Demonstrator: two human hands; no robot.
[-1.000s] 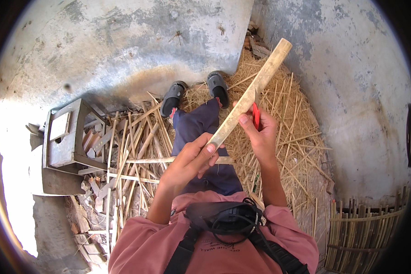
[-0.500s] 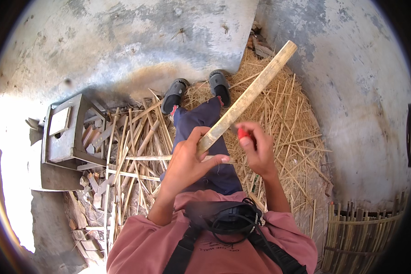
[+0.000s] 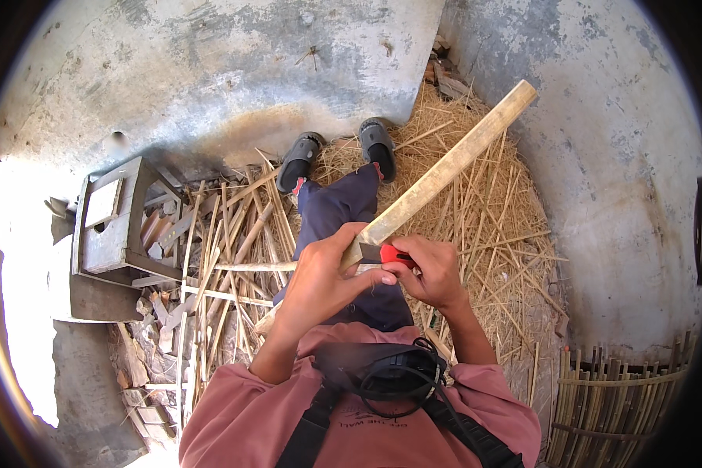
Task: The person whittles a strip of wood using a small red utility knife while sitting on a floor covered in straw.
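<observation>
My left hand [image 3: 320,269] grips the lower end of a long pale slat [image 3: 456,162], which looks like split bamboo and slants up to the far right. My right hand [image 3: 435,273] is closed around the red handle of a small knife [image 3: 395,257]. The knife's dark blade lies against the slat, close to my left fingers. My left thumb stretches toward the right hand, its tip beside the right fingers. Part of the slat's near end is hidden by the left hand.
Loose bamboo strips [image 3: 225,257] lie in a heap left of my legs. Shavings [image 3: 476,203] cover the floor ahead and to the right. A wooden box frame [image 3: 105,226] stands at the left, and a woven bamboo basket [image 3: 612,413] at the lower right. Plastered walls [image 3: 624,156] rise close around.
My right hand has moved left and brought the knife blade against the slat. The slat's far end has swung slightly to the right and down.
</observation>
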